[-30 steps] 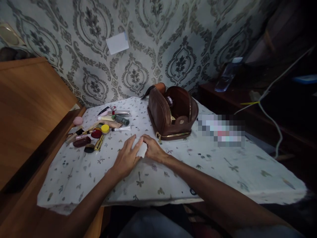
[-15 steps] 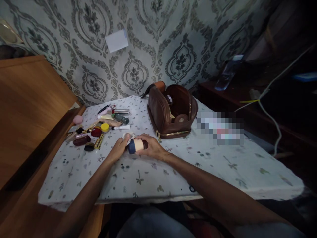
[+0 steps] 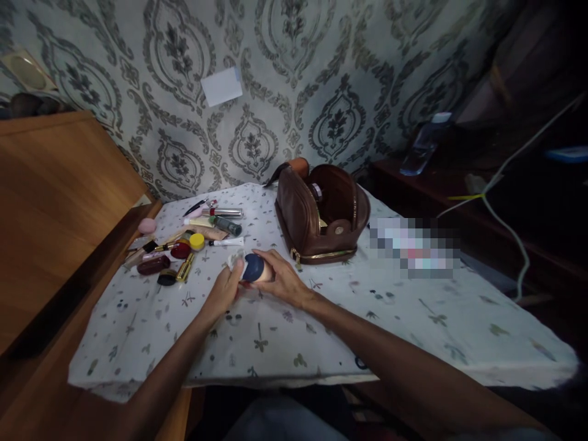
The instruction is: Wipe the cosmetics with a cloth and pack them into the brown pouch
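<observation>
My right hand [image 3: 283,282] is wrapped round a small container [image 3: 254,268] with a dark blue end and a pale band. The blue end now faces toward me and to the left. My left hand [image 3: 226,285] pinches a crumpled white tissue [image 3: 238,260] against the container's left side. Both hands are just above the patterned cloth, in front of an open brown bag [image 3: 301,214]. To the left lie several cosmetics, among them a yellow-lidded jar [image 3: 196,242], a dark green tube [image 3: 228,226] and a gold tube [image 3: 185,267].
A pink sponge [image 3: 147,226] sits at the table's left edge, beside a wooden panel [image 3: 59,214]. Right of the bag is a blurred-out item [image 3: 416,246]. A clear bottle [image 3: 422,147] and a white cable [image 3: 508,229] are at the far right.
The container has turned in my hands, so more of its blue end shows and less of its pale band. The whole view has shifted slightly.
</observation>
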Tool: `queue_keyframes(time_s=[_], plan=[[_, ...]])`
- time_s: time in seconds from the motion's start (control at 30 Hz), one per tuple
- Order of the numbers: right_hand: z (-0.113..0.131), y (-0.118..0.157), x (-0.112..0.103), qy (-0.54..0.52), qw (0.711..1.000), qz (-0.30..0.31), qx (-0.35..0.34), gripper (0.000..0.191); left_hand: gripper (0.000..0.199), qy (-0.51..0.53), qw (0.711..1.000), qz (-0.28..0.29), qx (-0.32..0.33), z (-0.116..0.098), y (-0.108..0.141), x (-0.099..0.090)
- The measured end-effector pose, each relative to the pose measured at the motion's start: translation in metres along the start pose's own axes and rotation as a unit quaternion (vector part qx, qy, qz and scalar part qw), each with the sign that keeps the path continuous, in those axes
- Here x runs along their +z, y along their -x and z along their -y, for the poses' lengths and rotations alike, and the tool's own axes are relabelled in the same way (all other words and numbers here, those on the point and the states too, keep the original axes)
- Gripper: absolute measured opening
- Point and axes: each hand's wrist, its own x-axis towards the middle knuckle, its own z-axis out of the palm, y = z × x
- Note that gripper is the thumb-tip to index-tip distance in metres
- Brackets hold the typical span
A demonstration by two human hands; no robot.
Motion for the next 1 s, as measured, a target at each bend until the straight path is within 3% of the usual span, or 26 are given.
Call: queue_keyframes(time_s=[0.1, 0.23, 0.33, 0.47, 0.57, 0.7, 0.83, 1.0], plan=[[0.004, 0.0, 0.001, -0.011, 0.999, -0.005, 0.035, 0.062, 0.052, -0.094, 0.99, -0.036, 0.099, -0.009, 0.009, -0.002], [0.007, 0.001, 0.004, -0.044, 0.994, 0.016, 0.095, 0.056, 0.055, -0.179, 0.968, -0.021, 0.174, -0.014, 0.017, -0.002], [0.007, 0.0, 0.005, -0.114, 0.988, 0.032, 0.103, 0.056, 0.055, -0.196, 0.963, -0.024, 0.186, -0.014, 0.02, -0.002], [0.007, -0.001, 0.004, -0.16, 0.978, 0.042, 0.126, 0.059, 0.045, -0.193, 0.969, -0.014, 0.153, -0.011, 0.019, -0.005], [0.004, -0.001, 0.003, -0.174, 0.975, 0.054, 0.128, 0.062, 0.041, -0.196, 0.963, -0.005, 0.185, -0.005, 0.014, -0.006], [-0.003, -0.002, 0.003, -0.144, 0.978, 0.048, 0.14, 0.057, 0.047, -0.25, 0.931, -0.038, 0.264, 0.003, 0.013, -0.008], [-0.006, -0.001, 0.0, -0.104, 0.984, 0.041, 0.136, 0.055, 0.062, -0.31, 0.902, -0.059, 0.296, 0.013, 0.023, -0.011], [-0.005, 0.0, -0.003, -0.047, 0.991, 0.036, 0.117, 0.051, 0.066, -0.315, 0.882, -0.072, 0.343, 0.027, 0.034, -0.014]])
